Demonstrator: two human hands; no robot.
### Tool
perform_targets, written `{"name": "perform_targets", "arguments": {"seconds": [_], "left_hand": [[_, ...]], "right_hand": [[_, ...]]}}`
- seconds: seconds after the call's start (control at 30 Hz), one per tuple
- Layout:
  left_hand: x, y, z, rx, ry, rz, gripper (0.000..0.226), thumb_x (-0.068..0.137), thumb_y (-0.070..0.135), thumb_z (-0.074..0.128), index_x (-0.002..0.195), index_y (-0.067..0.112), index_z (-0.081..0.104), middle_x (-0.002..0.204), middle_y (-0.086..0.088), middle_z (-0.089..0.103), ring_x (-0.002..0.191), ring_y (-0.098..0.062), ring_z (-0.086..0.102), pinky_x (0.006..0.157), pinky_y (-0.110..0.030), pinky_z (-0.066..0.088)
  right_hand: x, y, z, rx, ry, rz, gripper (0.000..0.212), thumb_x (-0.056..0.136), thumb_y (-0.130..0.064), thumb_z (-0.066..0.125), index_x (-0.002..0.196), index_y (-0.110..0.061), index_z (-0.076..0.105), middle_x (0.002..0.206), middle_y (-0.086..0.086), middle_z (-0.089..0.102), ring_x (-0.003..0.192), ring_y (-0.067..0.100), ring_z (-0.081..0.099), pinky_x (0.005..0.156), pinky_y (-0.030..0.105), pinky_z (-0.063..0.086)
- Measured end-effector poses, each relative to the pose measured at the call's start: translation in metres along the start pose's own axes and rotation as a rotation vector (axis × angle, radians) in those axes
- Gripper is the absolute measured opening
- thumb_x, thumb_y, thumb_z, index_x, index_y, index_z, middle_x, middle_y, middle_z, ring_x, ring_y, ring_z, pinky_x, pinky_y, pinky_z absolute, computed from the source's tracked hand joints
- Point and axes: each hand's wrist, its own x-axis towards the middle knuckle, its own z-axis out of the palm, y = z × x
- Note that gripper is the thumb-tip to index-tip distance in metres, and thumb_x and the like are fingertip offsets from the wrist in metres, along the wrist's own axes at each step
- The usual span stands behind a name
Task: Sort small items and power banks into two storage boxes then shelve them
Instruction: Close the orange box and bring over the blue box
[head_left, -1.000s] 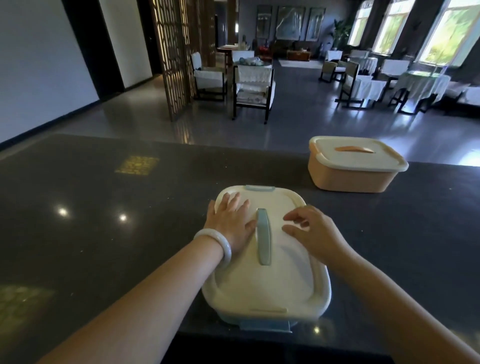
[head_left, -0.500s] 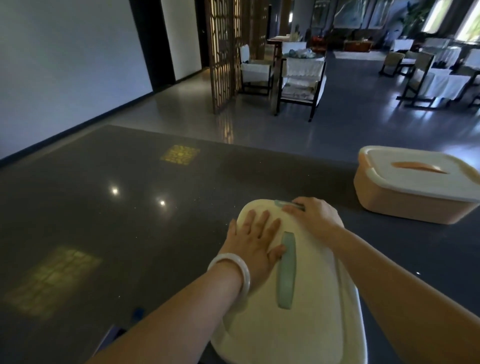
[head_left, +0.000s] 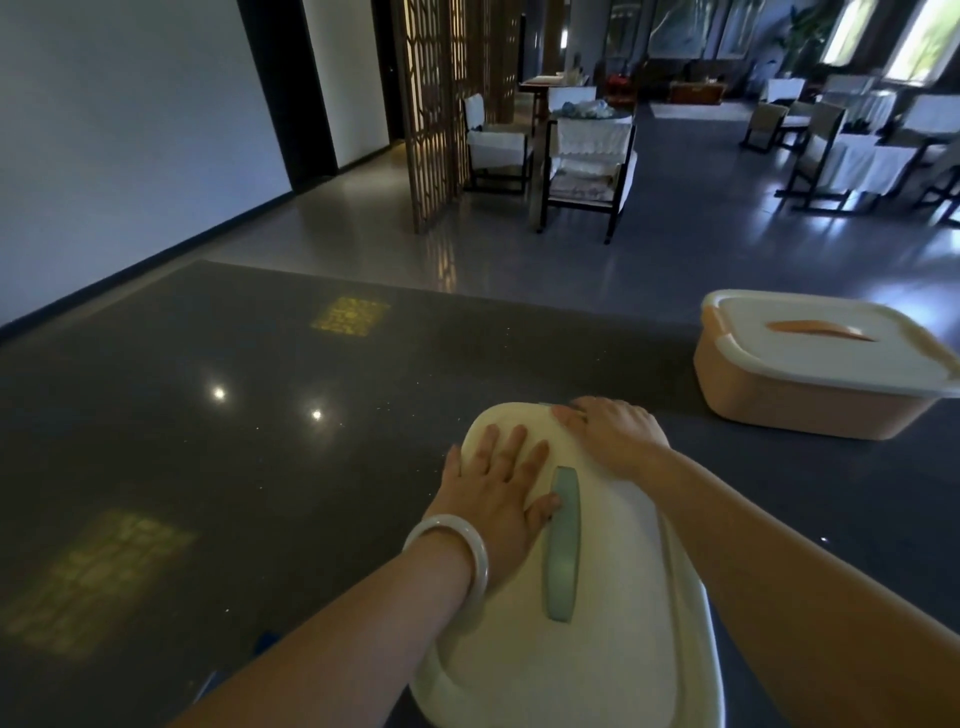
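Head view: left hand (head_left: 498, 483) lies flat, fingers spread, on the white lid (head_left: 613, 649); right hand (head_left: 613, 434) curls over its far edge latch. Two boxes on the dark counter (head_left: 208, 441): this one, and an orange box (head_left: 810, 395) well apart, lidded.

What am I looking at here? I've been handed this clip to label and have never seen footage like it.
There is no machine: a person wears a camera on the head, looking forward and down at their own bare hands. On the dark counter stand two closed storage boxes. The near box has a white lid with a pale green handle. The left hand lies flat on that lid, fingers straight. The right hand is at the lid's far edge; its fingertips are hidden, so its grip cannot be judged. The orange box stands apart, farther right. Behind is a room with chairs.
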Motion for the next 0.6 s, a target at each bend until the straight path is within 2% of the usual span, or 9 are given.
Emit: {"name": "perform_targets", "arguments": {"seconds": [0.07,0.27,0.37,0.47,0.53,0.6], "left_hand": [[0.001,0.001,-0.001,-0.009,-0.009,-0.004,0.075,0.08,0.069,-0.016,0.148,0.038,-0.015,0.159,0.011,-0.02,0.144,-0.02,-0.023,0.115,-0.056,-0.004],[0.002,0.003,-0.006,-0.023,-0.024,-0.033,0.067,0.091,0.066,0.001,0.151,0.039,-0.006,0.16,0.011,-0.015,0.146,-0.018,-0.018,0.116,-0.054,-0.003],[0.001,0.003,-0.013,-0.035,-0.05,-0.027,0.066,0.092,0.066,0.006,0.151,0.039,-0.006,0.16,0.009,-0.017,0.146,-0.018,-0.018,0.116,-0.053,-0.002],[-0.003,-0.003,-0.026,-0.203,0.038,-0.021,0.067,0.094,0.065,0.018,0.152,0.037,-0.001,0.159,0.009,-0.021,0.146,-0.018,-0.02,0.116,-0.053,-0.003],[-0.015,-0.011,-0.03,-0.345,0.144,-0.038,0.068,0.094,0.063,0.024,0.152,0.036,0.002,0.16,0.008,-0.017,0.146,-0.017,-0.017,0.117,-0.051,-0.001],[-0.034,-0.02,-0.025,-0.457,0.147,-0.092,0.069,0.095,0.06,0.028,0.153,0.033,0.003,0.161,0.005,-0.009,0.147,-0.016,-0.009,0.119,-0.05,0.005]], "right_hand": [[-0.008,-0.001,0.002,-0.001,0.06,-0.004,0.06,0.096,-0.06,0.024,0.145,-0.026,0.036,0.148,0.0,0.042,0.135,0.02,0.036,0.111,0.038,0.023],[-0.064,0.01,0.002,0.145,0.139,-0.005,0.067,0.095,-0.052,0.042,0.151,-0.023,0.021,0.158,-0.003,0.021,0.146,0.015,0.01,0.118,0.042,0.007],[-0.111,0.019,0.008,0.284,0.225,0.1,0.071,0.094,-0.051,0.047,0.152,-0.022,0.018,0.159,-0.002,0.017,0.146,0.017,0.01,0.118,0.044,0.011],[-0.16,0.023,0.024,0.39,0.277,0.208,0.074,0.092,-0.048,0.051,0.152,-0.02,0.018,0.158,0.0,0.021,0.145,0.02,0.016,0.116,0.041,0.017],[-0.185,0.023,0.035,0.502,0.251,0.293,0.076,0.092,-0.048,0.053,0.153,-0.023,0.015,0.157,-0.002,0.023,0.143,0.02,0.022,0.114,0.041,0.022],[-0.199,0.019,0.045,0.636,0.2,0.362,0.077,0.091,-0.049,0.053,0.153,-0.028,0.012,0.153,-0.002,0.03,0.136,0.022,0.036,0.11,0.045,0.034]]}}
